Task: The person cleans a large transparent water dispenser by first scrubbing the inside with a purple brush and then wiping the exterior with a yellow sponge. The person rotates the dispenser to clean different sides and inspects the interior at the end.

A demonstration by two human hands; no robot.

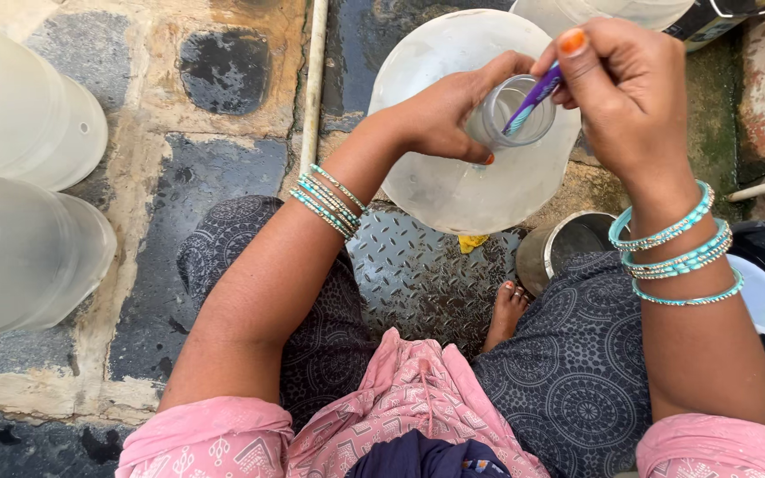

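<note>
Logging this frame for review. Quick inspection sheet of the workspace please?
Surface: wet stone floor, patterned metal plate by the bare foot.
Job's things: clear glass held over a big plastic jar; purple brush poking into the glass.
Clutter: two pale plastic containers at left, steel cup, white pipe.
Grippers: left hand wraps the glass; right hand pinches the brush.
Cables: nothing seen.
Surroundings: person sits low, bangles on both wrists; nobody else seen.
</note>
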